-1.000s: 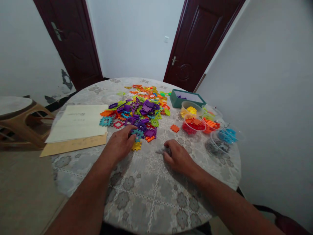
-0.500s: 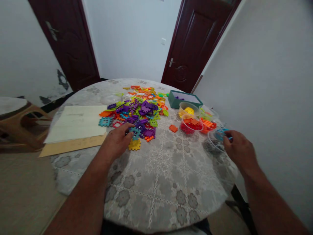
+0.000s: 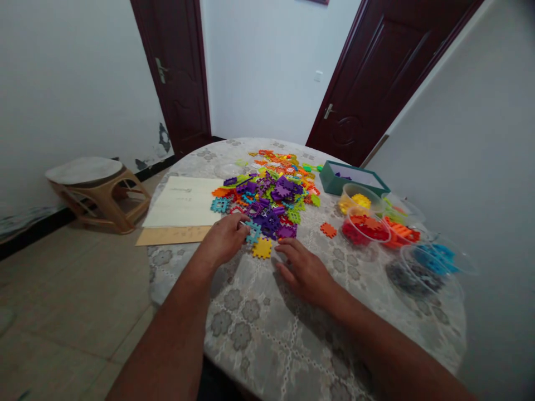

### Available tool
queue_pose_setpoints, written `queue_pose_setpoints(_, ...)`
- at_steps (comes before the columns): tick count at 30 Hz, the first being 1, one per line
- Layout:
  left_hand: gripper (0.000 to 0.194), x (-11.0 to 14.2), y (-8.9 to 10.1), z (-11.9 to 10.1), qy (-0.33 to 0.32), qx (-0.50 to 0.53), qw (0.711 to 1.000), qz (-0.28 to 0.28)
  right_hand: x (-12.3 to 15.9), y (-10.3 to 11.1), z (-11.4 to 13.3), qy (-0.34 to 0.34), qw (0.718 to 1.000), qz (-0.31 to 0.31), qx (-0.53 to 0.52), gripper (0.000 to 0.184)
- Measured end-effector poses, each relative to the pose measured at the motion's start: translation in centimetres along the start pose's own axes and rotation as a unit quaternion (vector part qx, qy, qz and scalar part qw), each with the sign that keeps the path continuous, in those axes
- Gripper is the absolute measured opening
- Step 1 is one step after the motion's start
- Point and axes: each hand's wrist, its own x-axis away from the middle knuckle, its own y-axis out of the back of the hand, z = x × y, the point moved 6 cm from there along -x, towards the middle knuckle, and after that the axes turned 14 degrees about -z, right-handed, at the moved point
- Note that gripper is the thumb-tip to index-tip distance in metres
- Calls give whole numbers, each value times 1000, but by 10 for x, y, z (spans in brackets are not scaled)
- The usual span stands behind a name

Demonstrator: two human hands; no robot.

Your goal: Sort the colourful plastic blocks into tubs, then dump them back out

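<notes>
A heap of colourful interlocking plastic tiles lies on the round table with a grey patterned cloth. My left hand rests at the near edge of the heap, its fingers curled around a teal tile. A yellow tile lies just in front of it. My right hand lies flat on the cloth to the right of the yellow tile, fingers stretched out and holding nothing.
Clear tubs at the right hold sorted tiles: yellow, red, orange, blue, grey. A green box stands behind them. Paper sheets lie at the left. A loose orange tile lies apart. A stool stands on the floor.
My right hand came back from the blue tub at the right and now lies flat near the yellow tile. The view has turned left. My left hand stays on the teal tile.
</notes>
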Motion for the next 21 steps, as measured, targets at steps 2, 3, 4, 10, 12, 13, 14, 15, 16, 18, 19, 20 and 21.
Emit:
queue_pose_setpoints(2,34,1,4,6,8,7,1000,-10,-10,-21,6,0,1000,9,23,43)
queue_pose_setpoints(3,34,1,5,8,12,9,1000,-13,-13,-28,7,-3,999,14,34,47)
queue_pose_setpoints(4,34,1,6,11,15,11,1000,-17,-15,-34,7,-7,999,19,41,49)
queue_pose_setpoints(10,31,1,4,14,23,27,999,-13,0,-32,-4,-15,1000,-5,-11,49)
queue_pose_setpoints(12,30,2,1,11,23,22,999,-7,4,-26,-7,-1,999,-30,-42,51)
queue_pose_setpoints(13,29,3,1,10,20,19,1000,-4,5,-23,-9,4,998,-43,-53,50)
queue_pose_setpoints(14,30,4,0,10,18,16,1000,-3,5,-20,-11,2,997,-56,-61,48)
queue_pose_setpoints(15,30,5,0,9,14,14,1000,-1,4,-18,-14,-8,995,-68,-66,46)
queue_pose_setpoints(16,30,6,1,9,11,10,1000,2,4,-16,-17,-25,994,-76,-71,44)
queue_pose_setpoints(18,30,8,3,8,7,0,1000,3,2,-13,-26,-82,989,-88,-84,40)
queue_pose_setpoints(19,30,9,4,8,8,-5,1000,4,2,-12,-32,-116,984,-92,-99,39)
queue_pose_setpoints(20,31,9,6,8,8,-11,1000,4,3,-11,-37,-151,977,-95,-121,38)
queue_pose_setpoints(21,31,10,7,8,9,-15,1000,4,4,-11,-42,-184,966,-100,-149,38)
